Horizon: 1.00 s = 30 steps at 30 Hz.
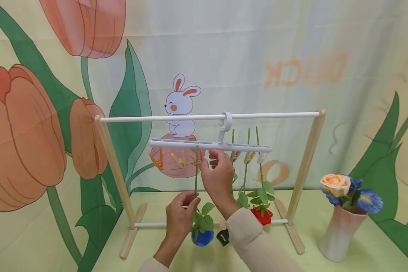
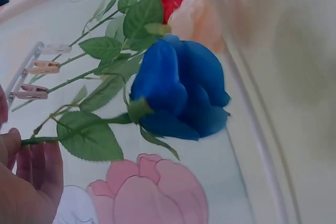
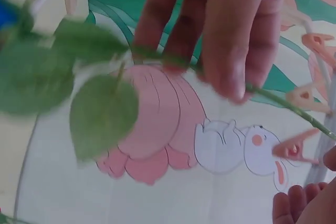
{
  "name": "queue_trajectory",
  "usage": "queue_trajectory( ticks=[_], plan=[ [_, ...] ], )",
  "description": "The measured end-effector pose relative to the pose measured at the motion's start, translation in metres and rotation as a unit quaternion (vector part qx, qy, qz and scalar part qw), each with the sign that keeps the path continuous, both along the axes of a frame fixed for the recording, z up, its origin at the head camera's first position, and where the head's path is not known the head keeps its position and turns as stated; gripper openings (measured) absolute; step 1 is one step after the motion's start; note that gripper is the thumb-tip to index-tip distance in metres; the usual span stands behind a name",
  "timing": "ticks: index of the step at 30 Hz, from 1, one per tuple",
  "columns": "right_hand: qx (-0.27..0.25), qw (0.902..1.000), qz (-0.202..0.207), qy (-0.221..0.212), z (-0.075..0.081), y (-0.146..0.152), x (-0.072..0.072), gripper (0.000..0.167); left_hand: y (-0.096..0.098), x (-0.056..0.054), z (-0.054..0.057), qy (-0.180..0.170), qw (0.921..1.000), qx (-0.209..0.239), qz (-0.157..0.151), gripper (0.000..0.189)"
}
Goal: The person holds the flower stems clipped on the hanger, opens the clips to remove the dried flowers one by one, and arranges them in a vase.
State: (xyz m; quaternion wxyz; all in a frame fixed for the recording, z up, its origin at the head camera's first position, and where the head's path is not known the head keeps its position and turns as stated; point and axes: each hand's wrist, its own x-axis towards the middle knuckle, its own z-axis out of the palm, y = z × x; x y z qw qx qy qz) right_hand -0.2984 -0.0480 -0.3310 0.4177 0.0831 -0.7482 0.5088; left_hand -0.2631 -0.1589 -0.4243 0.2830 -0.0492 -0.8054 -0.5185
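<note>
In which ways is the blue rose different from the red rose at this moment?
The blue rose has deep blue petals; the red rose has bright red ones. The left hand pinches the blue rose's stem, while a white clip holds the red rose's. Both point flower-down and have green leaves.

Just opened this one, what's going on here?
A person's left hand pinches the green stem of an upside-down blue rose, its end up by the white hanger. The right hand is beside the stem, near the hanger's clips. On the hanger's right side, three other stems hang from clips.
</note>
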Motion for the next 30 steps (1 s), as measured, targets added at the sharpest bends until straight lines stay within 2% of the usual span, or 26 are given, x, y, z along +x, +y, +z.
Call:
queue_trajectory(
  ticks=[4,8,10,13,15,17,19,25,30],
  plan=[
    [0.031,0.9979,-0.013,0.056,-0.002,0.021,0.005,0.022,0.0,0.003,0.007,0.032,0.9975,-0.062,0.013,0.012],
    [0.111,0.9846,-0.027,0.133,-0.008,0.042,0.008,0.02,-0.001,0.005,0.02,0.083,0.9875,-0.132,0.025,0.014],
    [0.17,0.9709,-0.032,0.165,-0.011,0.05,0.009,0.02,-0.001,0.005,0.027,0.108,0.9787,-0.171,0.036,0.014],
    [0.274,0.9393,-0.05,0.201,-0.016,0.06,0.011,0.022,0.0,0.005,0.037,0.132,0.963,-0.228,0.056,0.014],
    [0.334,0.9174,-0.058,0.209,-0.02,0.065,0.012,0.024,0.001,0.005,0.043,0.144,0.9528,-0.259,0.066,0.013],
    [0.381,0.8988,-0.063,0.207,-0.023,0.068,0.013,0.025,0.003,0.006,0.048,0.148,0.9463,-0.28,0.067,0.012],
    [0.411,0.8874,-0.06,0.201,-0.027,0.069,0.014,0.025,0.006,0.007,0.052,0.151,0.9419,-0.293,0.064,0.011],
    [0.438,0.8738,-0.049,0.205,-0.034,0.071,0.015,0.021,0.016,0.008,0.059,0.166,0.9287,-0.327,0.057,0.01],
    [0.439,0.869,-0.053,0.223,-0.037,0.072,0.013,0.017,0.021,0.009,0.058,0.167,0.9238,-0.34,0.056,0.011]
  ],
)
